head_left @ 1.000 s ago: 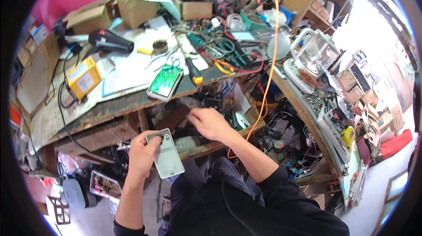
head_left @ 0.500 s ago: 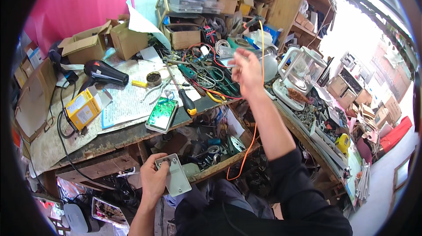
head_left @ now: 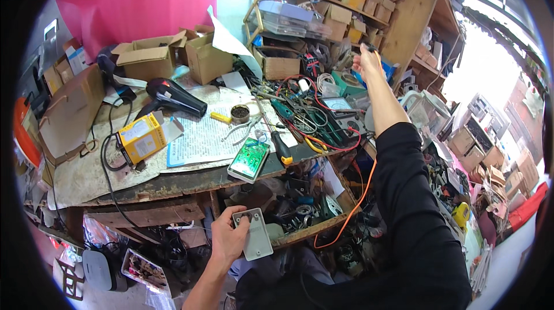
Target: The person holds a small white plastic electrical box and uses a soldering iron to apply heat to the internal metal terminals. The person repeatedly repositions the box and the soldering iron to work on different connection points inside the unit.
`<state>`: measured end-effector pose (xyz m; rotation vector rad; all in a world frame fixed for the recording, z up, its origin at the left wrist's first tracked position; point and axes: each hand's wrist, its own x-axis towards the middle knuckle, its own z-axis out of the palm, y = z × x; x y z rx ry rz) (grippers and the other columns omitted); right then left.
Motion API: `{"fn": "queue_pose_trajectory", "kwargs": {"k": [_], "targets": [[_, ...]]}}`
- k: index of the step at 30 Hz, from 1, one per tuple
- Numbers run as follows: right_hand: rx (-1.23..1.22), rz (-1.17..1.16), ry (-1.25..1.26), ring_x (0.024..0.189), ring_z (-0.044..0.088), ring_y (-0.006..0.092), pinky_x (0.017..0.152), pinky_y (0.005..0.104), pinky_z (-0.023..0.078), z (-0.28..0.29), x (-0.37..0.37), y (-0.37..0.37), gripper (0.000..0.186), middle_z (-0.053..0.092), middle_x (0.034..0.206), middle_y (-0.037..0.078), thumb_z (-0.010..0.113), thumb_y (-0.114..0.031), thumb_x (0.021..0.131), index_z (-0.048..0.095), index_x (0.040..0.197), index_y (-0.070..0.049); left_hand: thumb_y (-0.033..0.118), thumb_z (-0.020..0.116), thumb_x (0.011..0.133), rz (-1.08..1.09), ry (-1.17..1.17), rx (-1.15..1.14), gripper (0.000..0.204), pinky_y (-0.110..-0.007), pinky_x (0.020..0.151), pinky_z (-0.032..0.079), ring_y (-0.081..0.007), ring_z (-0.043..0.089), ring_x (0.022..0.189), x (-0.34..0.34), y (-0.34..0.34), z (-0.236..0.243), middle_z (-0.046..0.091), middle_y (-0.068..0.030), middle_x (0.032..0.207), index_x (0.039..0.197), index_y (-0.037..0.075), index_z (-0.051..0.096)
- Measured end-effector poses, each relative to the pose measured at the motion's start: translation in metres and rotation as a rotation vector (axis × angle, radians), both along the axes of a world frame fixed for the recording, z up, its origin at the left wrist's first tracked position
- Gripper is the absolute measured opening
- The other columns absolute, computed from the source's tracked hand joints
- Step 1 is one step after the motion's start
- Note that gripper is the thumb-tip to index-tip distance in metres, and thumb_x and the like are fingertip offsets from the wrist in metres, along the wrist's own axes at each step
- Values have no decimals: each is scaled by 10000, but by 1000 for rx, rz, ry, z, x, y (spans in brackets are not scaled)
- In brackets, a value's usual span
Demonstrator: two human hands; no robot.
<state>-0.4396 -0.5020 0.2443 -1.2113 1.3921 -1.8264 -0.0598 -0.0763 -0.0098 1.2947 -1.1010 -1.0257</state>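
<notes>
My left hand [head_left: 231, 235] grips a light grey plastic cover [head_left: 258, 239] with slots and corner holes, held over my lap below the bench edge. My right arm stretches far forward to the shelf. At its end my right hand [head_left: 368, 68] has curled fingers around a dark-handled tool with an orange cord [head_left: 370, 178], apparently a soldering iron [head_left: 372, 50], mostly hidden by the hand. On the bench's front edge lies a green circuit board [head_left: 252, 156] in a pale case. Beside it rests a black and yellow screwdriver [head_left: 282, 149].
A black hair dryer [head_left: 173, 98], a yellow box [head_left: 141, 140], pliers [head_left: 245, 131] and a small round tin [head_left: 239, 114] lie on the left of the bench [head_left: 144, 186]. Tangled tools and leads fill its middle. Below, an open drawer [head_left: 323, 226] holds loose parts.
My right hand has gone forward and up to the corded tool by the shelf, and its fingers have closed. The view has shifted left. My left hand keeps the grey cover.
</notes>
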Motion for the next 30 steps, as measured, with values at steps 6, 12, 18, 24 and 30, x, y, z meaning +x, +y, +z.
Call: {"fn": "queue_pose_trajectory", "kwargs": {"k": [6, 12, 18, 24, 30], "targets": [[-303, -571, 675, 825, 731, 321, 779, 446, 542, 7, 7, 68, 371, 769, 865, 121, 804, -471, 856, 741, 889, -106, 43, 660, 947, -31, 100, -27, 221, -240, 709, 514, -66, 628, 791, -1, -2, -8, 714, -31, 906, 1152, -36, 685], [-414, -76, 395, 655, 679, 105, 593, 268, 530, -25, 37, 207, 253, 742, 849, 70, 706, -226, 974, 756, 1129, -32, 34, 618, 977, -58, 95, -31, 192, -242, 767, 520, -82, 648, 845, 5, 3, -2, 719, -29, 962, 1154, -15, 677], [-563, 151, 307, 851, 776, 233, 769, 324, 637, -97, 53, 340, 253, 750, 989, 194, 630, -73, 1012, 674, 1217, 70, 34, 613, 974, -106, 56, 8, 179, -257, 781, 520, -85, 649, 851, 5, -2, -5, 725, -31, 959, 1129, -19, 687], [-483, -2, 292, 779, 773, 210, 700, 281, 603, -151, 56, 387, 168, 734, 878, 135, 701, 43, 907, 707, 1073, 65, 41, 614, 951, -169, 28, 88, 200, -263, 754, 520, -90, 645, 820, 2, -8, -4, 721, -36, 943, 1122, -29, 691], [-559, -26, 334, 727, 743, 168, 645, 275, 573, -152, 66, 406, 172, 705, 865, 121, 683, 65, 891, 700, 1061, 44, 67, 634, 924, -146, 64, 80, 232, -272, 752, 528, -108, 654, 849, 5, -11, -9, 725, -63, 954, 1114, -52, 695]]}}
